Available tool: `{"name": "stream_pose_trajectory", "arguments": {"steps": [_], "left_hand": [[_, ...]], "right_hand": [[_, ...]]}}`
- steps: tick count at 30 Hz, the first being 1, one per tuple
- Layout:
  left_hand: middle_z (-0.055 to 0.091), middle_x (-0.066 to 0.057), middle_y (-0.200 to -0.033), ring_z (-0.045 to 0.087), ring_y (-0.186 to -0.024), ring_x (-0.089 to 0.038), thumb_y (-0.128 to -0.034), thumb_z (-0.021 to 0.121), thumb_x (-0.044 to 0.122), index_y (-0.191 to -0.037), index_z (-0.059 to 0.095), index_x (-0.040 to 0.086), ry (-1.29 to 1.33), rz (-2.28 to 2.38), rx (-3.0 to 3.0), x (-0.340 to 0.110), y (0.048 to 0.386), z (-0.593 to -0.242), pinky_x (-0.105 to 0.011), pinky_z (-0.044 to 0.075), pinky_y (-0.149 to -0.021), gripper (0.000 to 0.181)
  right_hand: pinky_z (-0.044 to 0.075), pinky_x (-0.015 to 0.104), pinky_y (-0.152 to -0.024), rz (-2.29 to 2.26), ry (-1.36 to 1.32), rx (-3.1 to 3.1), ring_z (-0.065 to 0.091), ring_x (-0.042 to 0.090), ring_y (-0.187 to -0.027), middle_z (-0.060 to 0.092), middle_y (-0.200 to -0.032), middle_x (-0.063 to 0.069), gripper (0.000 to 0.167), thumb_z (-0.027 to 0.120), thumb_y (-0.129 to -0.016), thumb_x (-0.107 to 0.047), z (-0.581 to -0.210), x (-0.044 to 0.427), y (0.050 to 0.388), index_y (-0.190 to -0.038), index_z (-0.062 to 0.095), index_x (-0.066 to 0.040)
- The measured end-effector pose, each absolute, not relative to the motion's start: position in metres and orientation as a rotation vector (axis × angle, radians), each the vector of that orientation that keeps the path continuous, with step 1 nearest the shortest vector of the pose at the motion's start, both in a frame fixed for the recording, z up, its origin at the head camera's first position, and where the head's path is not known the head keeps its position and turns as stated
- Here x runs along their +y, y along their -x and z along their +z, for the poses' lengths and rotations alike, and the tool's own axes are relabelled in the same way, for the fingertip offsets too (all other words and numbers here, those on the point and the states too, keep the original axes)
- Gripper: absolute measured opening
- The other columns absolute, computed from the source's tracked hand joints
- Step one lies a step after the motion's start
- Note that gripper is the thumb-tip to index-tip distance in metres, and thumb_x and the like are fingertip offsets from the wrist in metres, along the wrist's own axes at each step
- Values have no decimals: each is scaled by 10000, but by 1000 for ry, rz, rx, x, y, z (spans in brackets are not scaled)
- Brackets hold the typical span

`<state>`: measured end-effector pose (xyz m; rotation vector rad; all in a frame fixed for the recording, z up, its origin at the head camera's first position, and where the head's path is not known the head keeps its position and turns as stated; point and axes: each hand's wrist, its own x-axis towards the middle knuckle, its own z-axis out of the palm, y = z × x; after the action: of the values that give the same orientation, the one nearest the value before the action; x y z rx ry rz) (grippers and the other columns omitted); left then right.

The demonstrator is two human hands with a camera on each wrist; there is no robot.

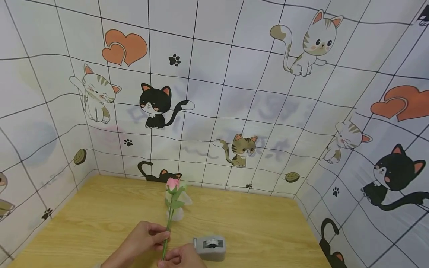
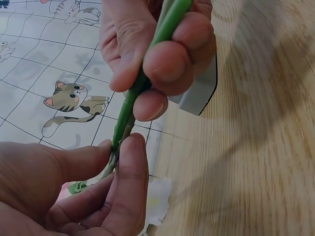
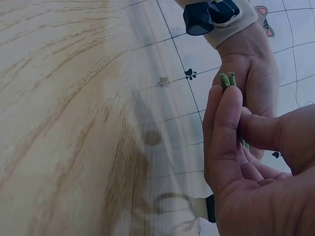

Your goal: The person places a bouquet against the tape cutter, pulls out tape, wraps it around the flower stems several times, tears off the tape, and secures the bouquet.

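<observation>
A pink rose with green leaves stands up at the top of a thin green stem. My left hand pinches the stem partway down between thumb and fingers. Below it, my right hand grips the lower part of the stem. In the right wrist view, cut stem ends stick out past the right fingers, more than one side by side. Pale white petals show behind the rose; whether they belong to the bunch or lie on the table, I cannot tell.
Just right of the right hand, a grey tape dispenser with a roll in it sits on the wooden table. White cloth walls with black grid lines and printed cats rise behind the table and at both sides.
</observation>
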<state>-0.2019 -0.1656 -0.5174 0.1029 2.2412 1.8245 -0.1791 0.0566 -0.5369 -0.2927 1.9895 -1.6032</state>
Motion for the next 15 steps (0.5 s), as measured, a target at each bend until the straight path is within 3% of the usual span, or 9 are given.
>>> {"name": "stream_pose_trajectory", "arguments": {"steps": [8,15], "left_hand": [[880,-84,-1036,826,-918,-171,-1149,777,198,-1289,785,-148,-72,1824,2255,-164,202,-513,-293,718,-780,374],[873,-68,-964,811,-870,-162,-1118,824,211,-1212,823,-98,-38,1789,2321,-160,204,-515,-292,706,-729,324]], "right_hand": [[583,171,-656,-1659,296,1995,743,36,-711,878,-875,156,173,892,-1039,-185,-542,55,180,-999,893,-16],[591,192,-681,-1532,246,2109,733,40,-730,839,-805,-9,167,911,-1025,-232,-539,51,185,-962,875,-82]]}}
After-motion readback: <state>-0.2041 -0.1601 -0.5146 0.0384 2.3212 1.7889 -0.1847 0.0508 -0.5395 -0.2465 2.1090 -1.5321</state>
